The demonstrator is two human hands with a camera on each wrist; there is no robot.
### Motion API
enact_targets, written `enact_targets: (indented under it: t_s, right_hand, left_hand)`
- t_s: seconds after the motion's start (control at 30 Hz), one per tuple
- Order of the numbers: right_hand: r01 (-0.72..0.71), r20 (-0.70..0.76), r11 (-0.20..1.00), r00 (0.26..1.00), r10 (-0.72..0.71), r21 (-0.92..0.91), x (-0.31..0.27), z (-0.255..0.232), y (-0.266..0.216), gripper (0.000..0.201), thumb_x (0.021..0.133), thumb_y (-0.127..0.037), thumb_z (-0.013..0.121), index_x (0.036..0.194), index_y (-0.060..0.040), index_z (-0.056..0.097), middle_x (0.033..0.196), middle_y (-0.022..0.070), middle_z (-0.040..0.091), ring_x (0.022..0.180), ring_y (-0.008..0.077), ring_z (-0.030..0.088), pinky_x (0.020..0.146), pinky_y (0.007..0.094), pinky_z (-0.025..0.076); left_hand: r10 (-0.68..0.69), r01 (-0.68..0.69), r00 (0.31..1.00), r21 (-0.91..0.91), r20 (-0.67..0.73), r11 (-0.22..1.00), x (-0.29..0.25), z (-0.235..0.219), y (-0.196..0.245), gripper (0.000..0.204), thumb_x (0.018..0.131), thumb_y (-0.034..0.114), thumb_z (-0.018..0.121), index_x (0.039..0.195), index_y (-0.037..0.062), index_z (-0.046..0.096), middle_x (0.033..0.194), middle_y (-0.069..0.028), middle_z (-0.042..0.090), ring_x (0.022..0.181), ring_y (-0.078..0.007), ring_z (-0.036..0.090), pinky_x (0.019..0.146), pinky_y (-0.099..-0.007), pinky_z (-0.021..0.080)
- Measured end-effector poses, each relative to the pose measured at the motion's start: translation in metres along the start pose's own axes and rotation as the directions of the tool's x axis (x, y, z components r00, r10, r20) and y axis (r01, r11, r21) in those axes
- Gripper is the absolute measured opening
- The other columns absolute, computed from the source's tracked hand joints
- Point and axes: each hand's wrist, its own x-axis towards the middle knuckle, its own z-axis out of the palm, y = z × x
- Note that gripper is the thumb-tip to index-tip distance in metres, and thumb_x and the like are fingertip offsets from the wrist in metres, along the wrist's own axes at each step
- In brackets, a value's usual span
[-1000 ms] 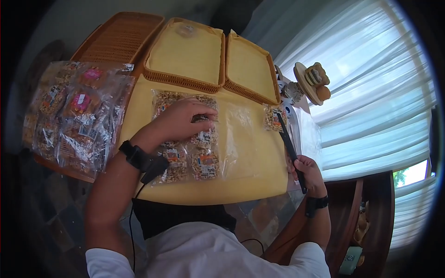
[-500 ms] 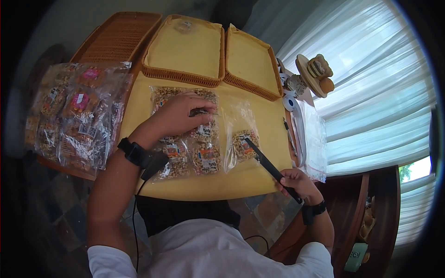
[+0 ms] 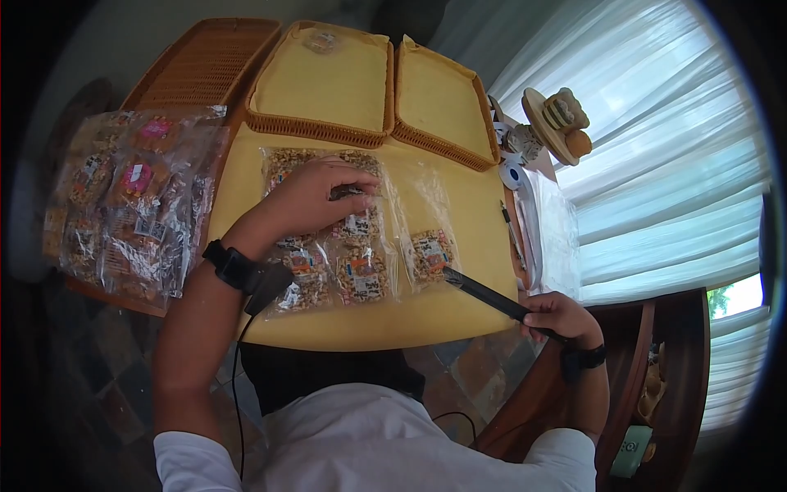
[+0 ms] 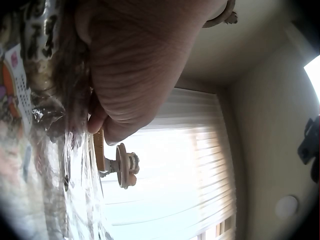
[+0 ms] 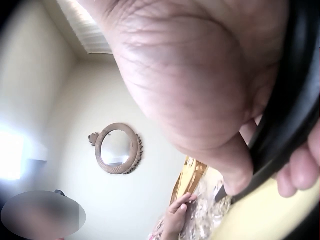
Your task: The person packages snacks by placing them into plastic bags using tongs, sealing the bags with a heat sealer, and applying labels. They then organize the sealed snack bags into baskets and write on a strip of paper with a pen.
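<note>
On the yellow-topped table, my left hand (image 3: 324,193) rests over a group of clear-wrapped snack packets (image 3: 361,275) with nutty, grain-like contents and printed labels. Its fingers lie bent loosely across them, and the left wrist view shows shiny wrap (image 4: 50,120) beside the hand. My right hand (image 3: 561,316) grips black tongs (image 3: 492,299) off the table's right front side, with fingers and thumb around the handle. The tongs point left, their tip close to the lower edge of a single packet (image 3: 430,252). This packet lies on clear plastic film (image 3: 422,197) right of the group.
Wicker baskets line the back, two lined in yellow (image 3: 328,90) (image 3: 438,107) and one unlined (image 3: 209,61). Large clear bags of packets (image 3: 135,213) lie at left. A pen (image 3: 512,230), white tape roll (image 3: 512,174), papers (image 3: 557,234) and a wooden ornament (image 3: 557,123) stand right.
The tongs carried a packet left from the table's right side onto the clear film and let it go. My right hand then drew back to the right. The left hand stayed on the group.
</note>
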Motion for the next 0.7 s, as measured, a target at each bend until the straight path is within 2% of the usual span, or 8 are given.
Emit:
enact_targets:
  t_s: [0.17,0.23,0.3,0.43,0.53,0.6,0.63,0.7]
  right_hand:
    - [-0.068,-0.098,0.991,0.994,0.057,-0.113,-0.020,-0.041,-0.004,0.020,0.100,-0.009,0.074,0.118,0.0017,0.076,0.089,0.0009,0.075,0.070,0.0069,0.064,0.063,0.0256,0.052]
    - [-0.045,-0.160,0.995,0.987,0.030,-0.094,-0.015,-0.045,0.001,0.020,0.099,-0.006,0.076,0.117,0.0016,0.077,0.090,0.0007,0.075,0.072,0.0065,0.064,0.066,0.0252,0.052]
    - [0.095,-0.296,0.995,0.950,-0.097,-0.023,-0.001,-0.035,0.001,0.020,0.097,-0.006,0.077,0.115,0.0019,0.077,0.091,0.0012,0.076,0.076,0.0062,0.065,0.070,0.0245,0.053]
    - [0.096,-0.316,0.980,0.937,-0.149,-0.177,0.019,-0.027,0.014,0.033,0.095,-0.009,0.081,0.125,0.0039,0.076,0.089,-0.0023,0.071,0.078,0.0051,0.060,0.071,0.0256,0.050]
    - [0.098,-0.298,0.979,0.943,-0.148,-0.179,0.025,-0.025,0.014,0.037,0.095,-0.011,0.082,0.128,0.0029,0.075,0.086,-0.0039,0.069,0.075,0.0047,0.056,0.069,0.0264,0.048]
    - [0.108,-0.281,0.979,0.947,-0.154,-0.172,0.027,-0.023,0.014,0.031,0.096,-0.013,0.083,0.121,0.0024,0.077,0.080,-0.0029,0.067,0.071,0.0046,0.056,0.065,0.0256,0.047]
    - [0.113,-0.283,0.981,0.947,-0.153,-0.155,0.027,-0.023,0.016,0.031,0.096,-0.013,0.083,0.121,0.0024,0.077,0.080,-0.0029,0.067,0.071,0.0046,0.056,0.065,0.0256,0.047]
    - [0.106,-0.233,0.987,0.963,-0.132,-0.123,0.030,-0.025,0.022,0.021,0.098,-0.015,0.080,0.112,0.0012,0.078,0.078,-0.0024,0.067,0.068,0.0045,0.058,0.063,0.0251,0.046]
  left_hand:
    - [-0.016,0.016,1.000,0.007,-0.001,1.000,0.001,0.001,-0.001,0.040,0.096,0.028,0.079,0.129,0.0066,0.077,0.115,-0.0136,0.075,0.110,-0.0288,0.070,0.097,-0.0405,0.055]
    - [-0.009,0.009,1.000,0.027,0.004,1.000,0.001,0.000,-0.003,0.041,0.095,0.033,0.079,0.128,0.0093,0.078,0.120,-0.0152,0.076,0.113,-0.0321,0.070,0.101,-0.0425,0.054]
    - [0.031,-0.033,0.999,0.083,0.021,0.996,0.001,-0.001,-0.003,0.042,0.095,0.034,0.080,0.130,0.0113,0.077,0.126,-0.0145,0.075,0.118,-0.0326,0.069,0.107,-0.0443,0.051]
    - [0.108,-0.120,0.991,0.188,0.073,0.975,-0.002,-0.003,0.003,0.045,0.094,0.036,0.080,0.133,0.0128,0.076,0.131,-0.0130,0.074,0.125,-0.0316,0.067,0.115,-0.0461,0.044]
    - [0.151,-0.179,0.982,0.330,0.111,0.927,-0.010,0.000,0.044,0.053,0.092,0.039,0.081,0.137,0.0108,0.073,0.138,-0.0143,0.071,0.131,-0.0328,0.063,0.119,-0.0491,0.039]
    - [0.182,-0.279,0.948,0.405,0.262,0.871,-0.019,0.013,0.074,0.072,0.093,0.044,0.079,0.152,0.0091,0.059,0.158,-0.0186,0.055,0.150,-0.0350,0.049,0.126,-0.0524,0.031]
    - [0.180,-0.286,0.943,0.407,0.279,0.868,-0.026,0.027,0.081,0.072,0.093,0.044,0.079,0.152,0.0091,0.059,0.158,-0.0186,0.055,0.150,-0.0350,0.049,0.126,-0.0524,0.031]
    - [0.158,-0.329,0.921,0.498,0.355,0.802,-0.041,0.052,0.090,0.088,0.092,0.050,0.079,0.162,0.0091,0.045,0.170,-0.0186,0.040,0.157,-0.0360,0.038,0.130,-0.0527,0.027]
